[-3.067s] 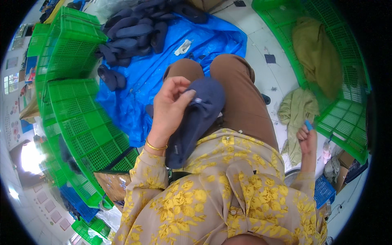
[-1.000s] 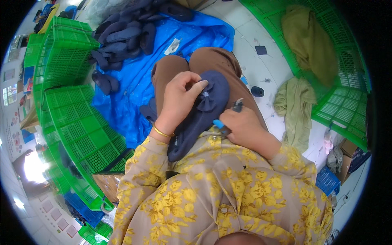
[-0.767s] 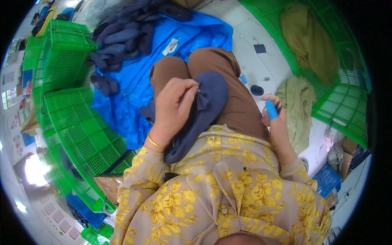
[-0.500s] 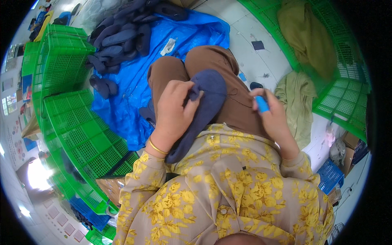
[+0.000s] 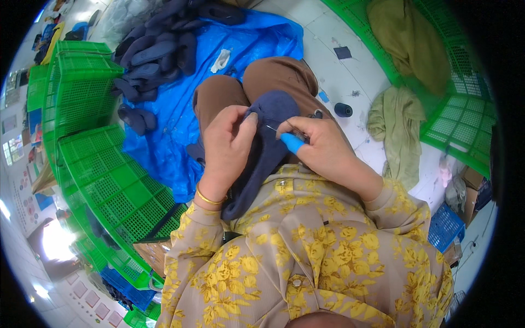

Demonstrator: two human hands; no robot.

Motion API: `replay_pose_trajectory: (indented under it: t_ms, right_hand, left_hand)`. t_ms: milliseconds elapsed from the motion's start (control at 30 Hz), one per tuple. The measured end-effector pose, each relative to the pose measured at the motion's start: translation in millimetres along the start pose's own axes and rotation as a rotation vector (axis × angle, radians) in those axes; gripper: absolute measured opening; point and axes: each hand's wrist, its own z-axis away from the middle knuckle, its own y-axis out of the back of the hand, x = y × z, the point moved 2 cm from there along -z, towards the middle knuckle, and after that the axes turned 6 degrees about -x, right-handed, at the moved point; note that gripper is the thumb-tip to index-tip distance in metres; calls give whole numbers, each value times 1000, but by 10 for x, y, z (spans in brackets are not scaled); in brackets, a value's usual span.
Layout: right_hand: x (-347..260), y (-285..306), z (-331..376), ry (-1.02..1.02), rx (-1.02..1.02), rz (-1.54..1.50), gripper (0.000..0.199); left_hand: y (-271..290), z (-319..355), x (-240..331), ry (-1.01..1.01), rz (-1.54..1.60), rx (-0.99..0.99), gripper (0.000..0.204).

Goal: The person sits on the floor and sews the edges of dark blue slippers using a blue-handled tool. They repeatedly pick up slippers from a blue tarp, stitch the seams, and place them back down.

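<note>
A dark blue fabric slipper (image 5: pixel 269 146) lies lengthwise over my lap, its rounded toe end pointing away from me. My left hand (image 5: pixel 228 141) pinches the edge of its opening between thumb and fingers. Close on the right, my right hand (image 5: pixel 315 143) is closed on a thin metal needle (image 5: pixel 271 128), whose tip points at the slipper's opening. A bright blue wrap (image 5: pixel 292 143) covers one finger of that hand. Something small and dark with a metallic glint (image 5: pixel 318 113) shows just beyond the right knuckles; I cannot make out what it is.
A heap of dark blue slippers (image 5: pixel 156 52) lies on a blue plastic sheet (image 5: pixel 164 158) at the far left. Green crates (image 5: pixel 117 180) line the left side. On the right are a dark thread spool (image 5: pixel 343 110), an olive cloth (image 5: pixel 397 123) and a green crate (image 5: pixel 459 134).
My right hand has come left from beside my thigh to the slipper's opening, and the needle now shows. The spool has come into full view. My left hand keeps its grip.
</note>
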Motion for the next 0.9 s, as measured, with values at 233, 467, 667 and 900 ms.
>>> replay_pose_trajectory:
  t_ms: [233,467,667,900]
  right_hand:
    - [32,-9,-30,2,-34,35,16]
    - [-50,-3,-62,-89,-97,52,16]
    - [-21,-31,-63,-59,-74,73,18]
    - [87,-63,-43,16,-57,70,20]
  left_hand:
    - [8,-3,-33,59,121,16,16]
    - [17,3,-5,65,93,6,18]
    - [10,3,-65,76,141,-11,18]
    - [41,0,-40,157,201,-98,20]
